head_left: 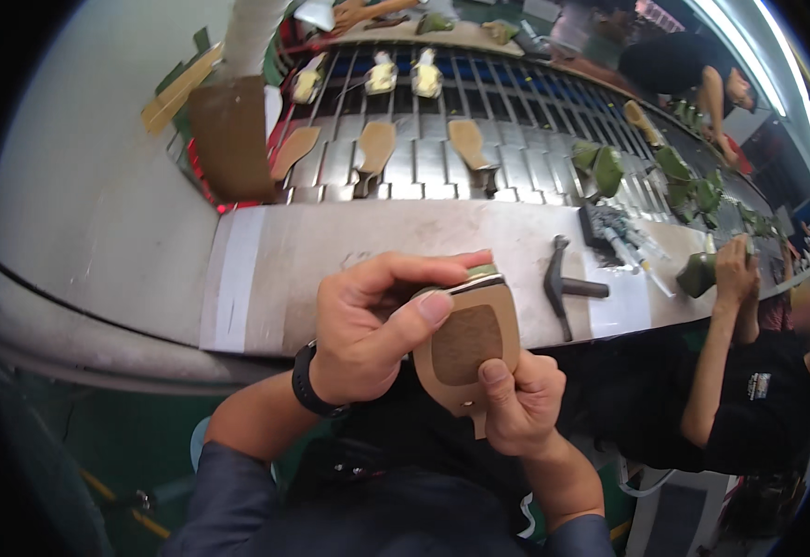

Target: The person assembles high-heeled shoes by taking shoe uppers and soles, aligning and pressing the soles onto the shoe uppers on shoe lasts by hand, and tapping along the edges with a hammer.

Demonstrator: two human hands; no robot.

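Both my hands hold a tan insole (468, 334) with a darker brown oval patch, tilted up above the near edge of the work table. Green material shows behind its far end, along with a thin dark-and-white edge. My left hand (368, 320) pinches that far end, thumb on the face and fingers behind. Around the right side and narrow near end closes my right hand (521, 399), its thumb pressed on the face. What lies behind the insole is mostly hidden. To the right, a hammer (556, 288) rests on the table.
Past the work table (303, 241) runs a slatted conveyor carrying tan insoles (375, 148) and pale-yellow shoe pieces (381, 74). A brown panel (231, 139) stands at left. Near a box of tools (614, 232), a co-worker's hand (735, 269) holds a green piece (698, 274).
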